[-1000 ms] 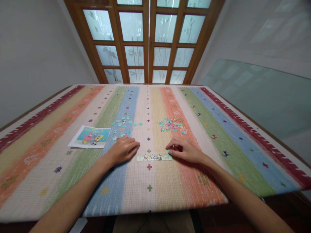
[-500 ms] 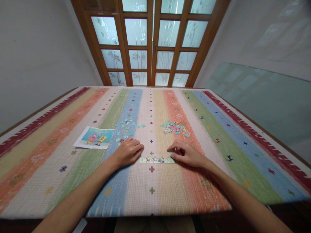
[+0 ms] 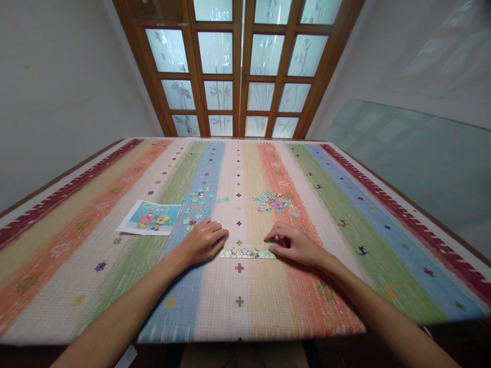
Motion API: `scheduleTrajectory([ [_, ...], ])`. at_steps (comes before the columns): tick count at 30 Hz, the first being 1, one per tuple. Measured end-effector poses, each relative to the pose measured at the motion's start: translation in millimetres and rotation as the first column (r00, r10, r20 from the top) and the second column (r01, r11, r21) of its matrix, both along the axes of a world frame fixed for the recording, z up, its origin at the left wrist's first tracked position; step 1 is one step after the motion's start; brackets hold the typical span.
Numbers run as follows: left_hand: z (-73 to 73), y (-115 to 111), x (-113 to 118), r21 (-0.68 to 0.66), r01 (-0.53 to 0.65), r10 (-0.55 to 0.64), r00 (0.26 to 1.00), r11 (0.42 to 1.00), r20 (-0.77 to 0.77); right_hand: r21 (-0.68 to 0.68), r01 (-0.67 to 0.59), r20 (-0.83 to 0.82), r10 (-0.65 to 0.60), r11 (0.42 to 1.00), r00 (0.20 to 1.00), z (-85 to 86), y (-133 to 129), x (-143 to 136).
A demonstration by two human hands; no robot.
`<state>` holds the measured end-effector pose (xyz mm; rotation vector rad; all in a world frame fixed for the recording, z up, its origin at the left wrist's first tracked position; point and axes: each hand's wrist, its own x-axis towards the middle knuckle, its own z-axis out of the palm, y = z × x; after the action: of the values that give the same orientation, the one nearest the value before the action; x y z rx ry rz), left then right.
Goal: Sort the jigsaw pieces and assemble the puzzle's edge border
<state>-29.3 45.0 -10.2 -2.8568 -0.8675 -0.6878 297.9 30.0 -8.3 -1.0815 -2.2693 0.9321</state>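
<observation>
A joined strip of jigsaw pieces (image 3: pixel 247 253) lies across the tablecloth between my hands. My right hand (image 3: pixel 293 244) is at its right end, thumb and fingers closed on a small turquoise jigsaw piece (image 3: pixel 271 244) just above the strip. My left hand (image 3: pixel 205 237) rests at the strip's left end with its fingers curled together; whatever is under them is hidden. Beyond the left hand are scattered turquoise pieces (image 3: pixel 200 201), and beyond the right hand lies a denser pile of mixed-colour pieces (image 3: pixel 273 201).
A printed cartoon picture (image 3: pixel 155 219) lies flat left of my left hand. The striped tablecloth (image 3: pixel 240 322) covers the table up to its near edge. Wooden doors with glass panes (image 3: pixel 241 71) stand beyond, and a pale glass panel (image 3: pixel 414 168) leans at the right wall.
Both hands stay almost where they were. The turquoise piece in my right hand shows slightly more above the strip's right end.
</observation>
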Motion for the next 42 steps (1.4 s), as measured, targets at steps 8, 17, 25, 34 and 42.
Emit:
scheduleTrajectory([
  [8, -1.8, -2.1, 2.7, -0.024, 0.016, -0.016, 1.0, 1.0, 0.005, -0.001, -0.001, -0.003, 0.001, 1.0, 1.0, 2.9, -1.0, -1.4],
  [17, 2.0, -3.0, 3.9, -0.077, 0.074, -0.072, 0.997, 0.994, 0.038, 0.002, -0.004, -0.003, 0.004, 1.0, 1.0, 0.7, -1.6, -0.1],
  [25, 4.1, -4.8, 3.5, -0.134, 0.131, -0.124, 0.991, 0.982, 0.056, -0.01, -0.037, 0.021, 0.037, 0.999, 0.999, 5.4, -2.4, -0.5],
  [34, 5.8, -7.9, 4.2, -0.137, 0.146, -0.139, 0.988, 0.98, 0.062, -0.021, -0.061, -0.012, 0.061, 0.998, 0.998, 8.0, -4.2, 1.4],
  [42, 4.8, -8.9, 5.2, -0.142, 0.135, -0.127, 0.99, 0.981, 0.062, -0.019, -0.04, 0.001, 0.04, 0.999, 0.999, 6.2, -4.4, 1.0],
])
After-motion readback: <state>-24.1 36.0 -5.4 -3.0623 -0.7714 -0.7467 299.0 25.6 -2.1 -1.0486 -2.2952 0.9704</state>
